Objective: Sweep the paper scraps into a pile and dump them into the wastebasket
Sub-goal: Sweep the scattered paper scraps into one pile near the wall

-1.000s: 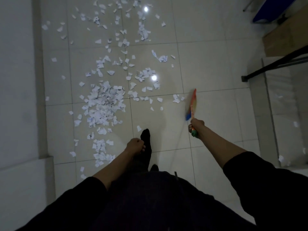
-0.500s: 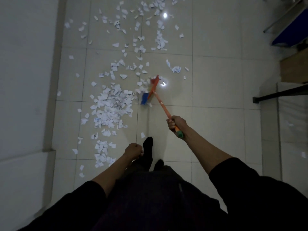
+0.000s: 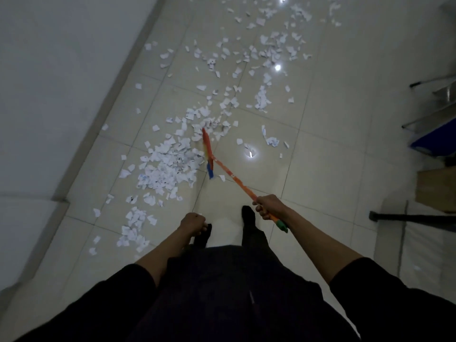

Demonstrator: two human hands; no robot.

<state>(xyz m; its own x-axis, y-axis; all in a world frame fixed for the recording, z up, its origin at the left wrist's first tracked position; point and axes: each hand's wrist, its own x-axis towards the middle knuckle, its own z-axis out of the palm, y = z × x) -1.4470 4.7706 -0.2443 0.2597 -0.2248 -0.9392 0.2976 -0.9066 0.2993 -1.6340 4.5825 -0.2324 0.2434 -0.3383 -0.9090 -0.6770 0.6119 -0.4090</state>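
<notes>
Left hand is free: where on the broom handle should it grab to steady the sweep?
Probably the bare orange shaft of the broom handle, between the right hand and the bristle head. The handle slants up-left away from the body, so the left hand, now curled and holding nothing, would likely come from the left side.

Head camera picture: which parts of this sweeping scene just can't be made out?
- Wastebasket: nowhere in the head view, so its place is unknown.
- Paper scraps: printing on them is too small and dim to read.
- Left hand: curled, its palm side faces away; seems to hold nothing.
- Broom: bristle tips blur against the scraps.
- Blue object: cut off by the right edge.
</notes>
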